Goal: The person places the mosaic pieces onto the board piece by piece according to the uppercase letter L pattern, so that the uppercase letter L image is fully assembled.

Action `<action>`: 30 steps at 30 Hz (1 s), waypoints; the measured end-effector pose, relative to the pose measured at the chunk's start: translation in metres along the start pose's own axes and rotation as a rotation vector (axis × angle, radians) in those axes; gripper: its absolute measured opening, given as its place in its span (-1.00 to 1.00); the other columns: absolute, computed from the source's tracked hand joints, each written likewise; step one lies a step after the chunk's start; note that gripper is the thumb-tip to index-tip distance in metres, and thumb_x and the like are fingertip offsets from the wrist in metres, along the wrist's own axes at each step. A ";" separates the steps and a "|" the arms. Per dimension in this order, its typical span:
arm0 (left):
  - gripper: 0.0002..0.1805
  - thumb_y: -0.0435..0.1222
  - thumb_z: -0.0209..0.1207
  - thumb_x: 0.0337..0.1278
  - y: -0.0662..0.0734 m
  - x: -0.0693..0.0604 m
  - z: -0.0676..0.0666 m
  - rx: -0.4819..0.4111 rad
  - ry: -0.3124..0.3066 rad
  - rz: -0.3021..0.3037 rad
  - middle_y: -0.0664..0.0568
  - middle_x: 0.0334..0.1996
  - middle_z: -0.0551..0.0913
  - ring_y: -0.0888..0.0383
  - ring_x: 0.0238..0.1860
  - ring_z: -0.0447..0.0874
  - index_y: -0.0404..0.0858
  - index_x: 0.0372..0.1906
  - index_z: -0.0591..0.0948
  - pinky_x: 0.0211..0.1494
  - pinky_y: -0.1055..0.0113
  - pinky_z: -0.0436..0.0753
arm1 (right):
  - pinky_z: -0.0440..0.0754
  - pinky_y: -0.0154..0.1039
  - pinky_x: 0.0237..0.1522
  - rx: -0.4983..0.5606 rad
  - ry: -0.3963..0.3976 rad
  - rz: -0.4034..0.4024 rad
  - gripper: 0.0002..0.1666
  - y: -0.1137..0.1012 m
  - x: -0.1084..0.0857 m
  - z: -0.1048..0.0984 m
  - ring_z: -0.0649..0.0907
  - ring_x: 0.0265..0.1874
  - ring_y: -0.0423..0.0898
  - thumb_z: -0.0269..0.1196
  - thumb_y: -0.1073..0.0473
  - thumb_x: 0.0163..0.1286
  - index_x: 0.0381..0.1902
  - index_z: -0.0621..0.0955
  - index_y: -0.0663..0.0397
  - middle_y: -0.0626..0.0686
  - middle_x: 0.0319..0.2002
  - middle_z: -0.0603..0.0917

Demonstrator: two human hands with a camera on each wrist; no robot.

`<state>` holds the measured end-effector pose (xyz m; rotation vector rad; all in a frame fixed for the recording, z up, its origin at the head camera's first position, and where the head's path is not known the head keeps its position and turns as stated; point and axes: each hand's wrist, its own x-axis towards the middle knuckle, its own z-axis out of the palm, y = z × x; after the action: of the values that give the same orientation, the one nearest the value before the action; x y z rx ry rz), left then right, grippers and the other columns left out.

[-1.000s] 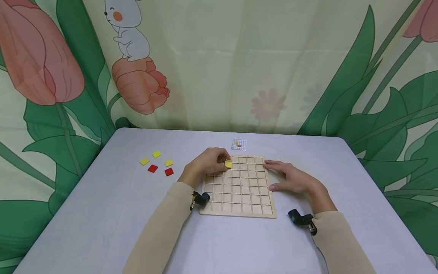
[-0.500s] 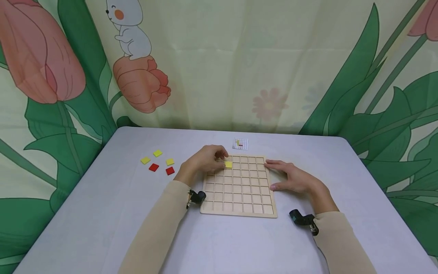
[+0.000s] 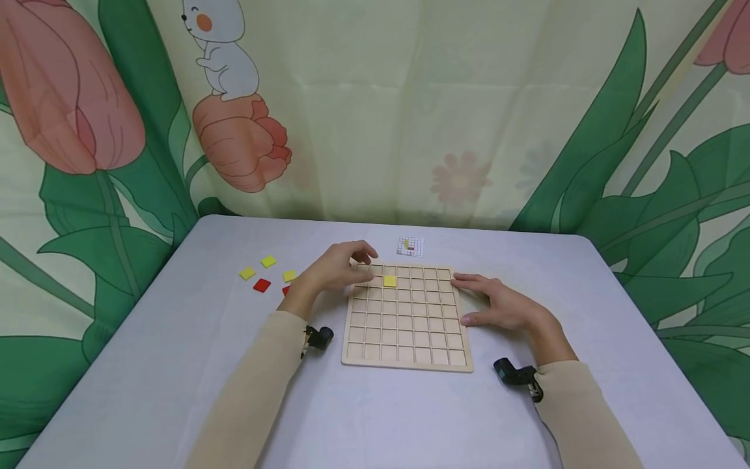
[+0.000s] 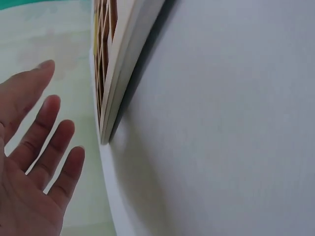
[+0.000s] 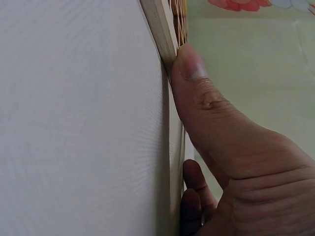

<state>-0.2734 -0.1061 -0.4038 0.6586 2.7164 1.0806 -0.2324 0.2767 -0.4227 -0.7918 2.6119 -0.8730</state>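
Note:
A wooden grid board [image 3: 407,367] lies on the table, with one yellow tile [image 3: 389,281] in a cell near its upper left. The left hand [image 3: 335,268] hovers over the board's upper-left corner, fingers apart and holding nothing; in the left wrist view that hand [image 4: 37,157] has its fingers spread beside the board's edge [image 4: 118,73]. The right hand [image 3: 504,305] rests against the board's right edge, thumb and fingertips touching it. In the right wrist view the thumb of the right hand [image 5: 236,142] presses on the board's rim [image 5: 161,29].
Left of the board lie several loose tiles, yellow [image 3: 268,261] and red [image 3: 262,285], one red tile partly hidden by the left hand. A small printed grid card [image 3: 409,246] lies behind the board. A patterned curtain [image 3: 375,130] hangs behind the table [image 3: 176,365].
The left hand has let go of the yellow tile and moved left and slightly away from it. That tile stays in its cell. The right hand keeps its place at the board's edge.

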 end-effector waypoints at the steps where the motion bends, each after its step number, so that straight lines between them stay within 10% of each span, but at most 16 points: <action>1: -0.53 -0.21 0.40 0.21 -0.001 -0.002 -0.002 0.003 0.003 0.008 0.01 0.03 0.66 0.04 0.14 0.57 -0.16 0.21 0.60 0.25 0.04 0.54 | 0.06 0.36 0.50 0.000 -0.001 0.000 0.01 0.000 0.000 0.000 0.09 0.59 0.30 0.52 -0.09 0.21 0.53 0.38 0.06 0.13 0.59 0.23; 30: -0.52 -0.20 0.43 0.19 -0.034 -0.051 -0.059 0.071 0.163 0.031 -0.09 0.18 0.63 -0.08 0.23 0.51 -0.13 0.20 0.59 0.30 -0.03 0.54 | 0.03 0.36 0.51 -0.012 0.002 0.005 0.02 0.003 0.000 -0.001 0.08 0.60 0.29 0.52 -0.13 0.20 0.53 0.39 0.04 0.10 0.60 0.22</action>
<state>-0.2570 -0.1875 -0.3852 0.6520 2.9047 1.0942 -0.2341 0.2789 -0.4242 -0.7876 2.6214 -0.8583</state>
